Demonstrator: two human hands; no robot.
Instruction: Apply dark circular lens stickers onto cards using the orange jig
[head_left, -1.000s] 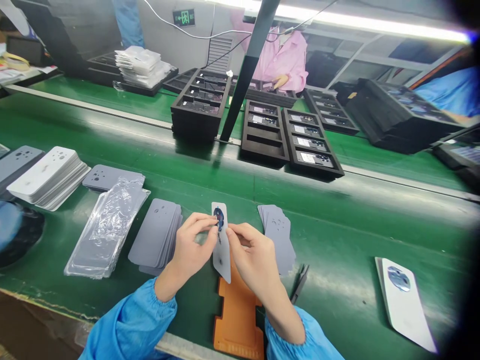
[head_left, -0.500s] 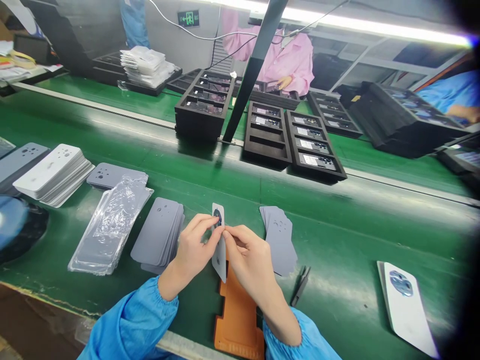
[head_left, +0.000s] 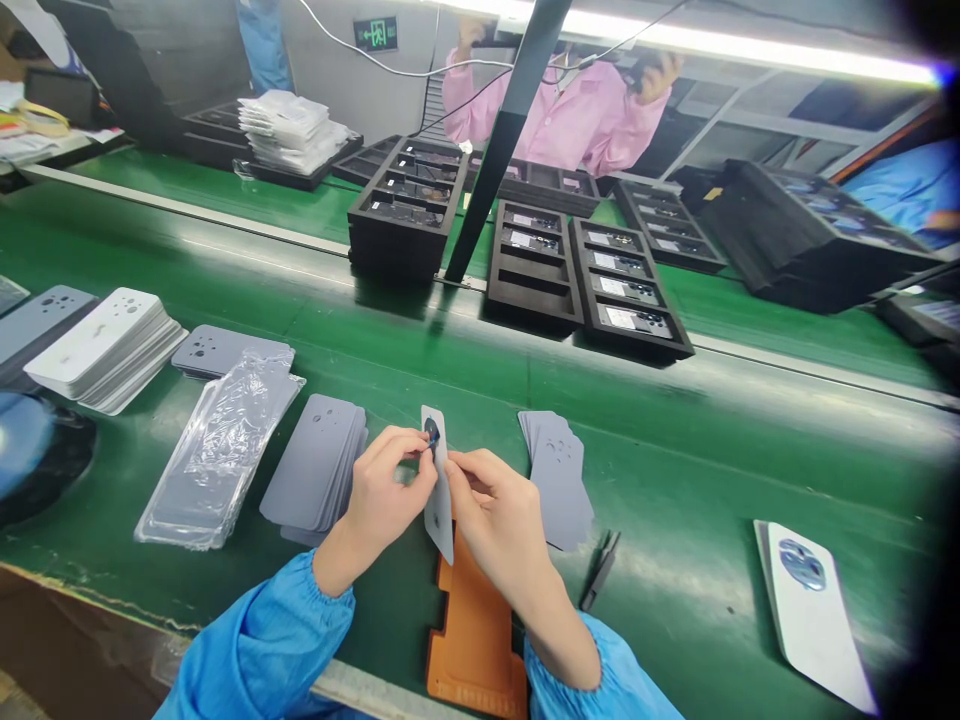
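A pale phone back cover stands on edge above an orange fixture plate, its dark round camera ring near the top. My right hand pinches the cover's right edge between thumb and fingers. At the ring, my left hand has thumb and fingertips pinched together; a tiny dark bit shows there, too small to name. Grey back covers with camera holes lie in a stack to the left and a fanned stack to the right. Black tweezers rest beside my right wrist.
Plastic-wrapped covers and a white cover stack lie farther left. Two white covers with blue camera rings sit at right. Black trays of phone parts stand beyond, near a dark slanted post. A co-worker in pink is opposite.
My left fingertips have drawn slightly down and left from the ring, now pinched together. The right hand keeps its hold on the cover. The co-worker's hands have risen from the trays.
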